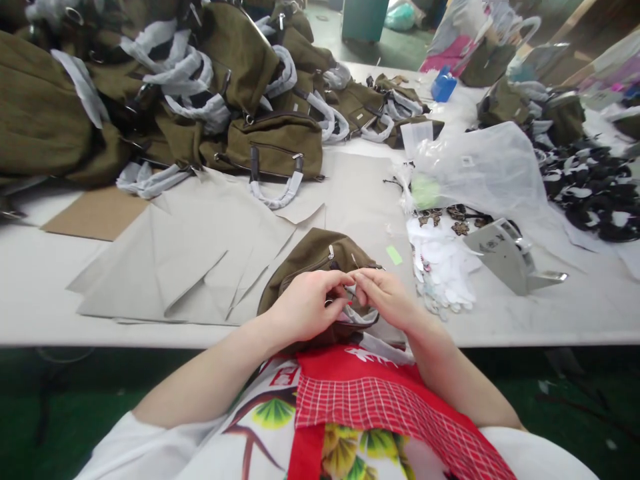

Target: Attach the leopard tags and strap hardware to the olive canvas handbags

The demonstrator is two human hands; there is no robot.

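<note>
An olive-green bag (300, 257) with a zipper lies in front of me at the table's front edge, close against my apron. Over its opening, my left hand (320, 297) has its fingers curled and pinched together. My right hand (377, 293) meets it there, thumb and forefinger pressed together at the left fingertips. Something thin shows near the joined fingertips, too small to name. A silvery zipper pull (331, 252) sits just behind the hands. Part of the bag's pale lining shows below the fingers.
Many olive bags (280, 143) with wrapped handles are piled at the back left. Grey sheets (165, 260) lie left of me. To the right are a clear plastic bag (485, 167), white tags (443, 260), a metal tape dispenser (510, 257) and a black-and-white heap (595, 183).
</note>
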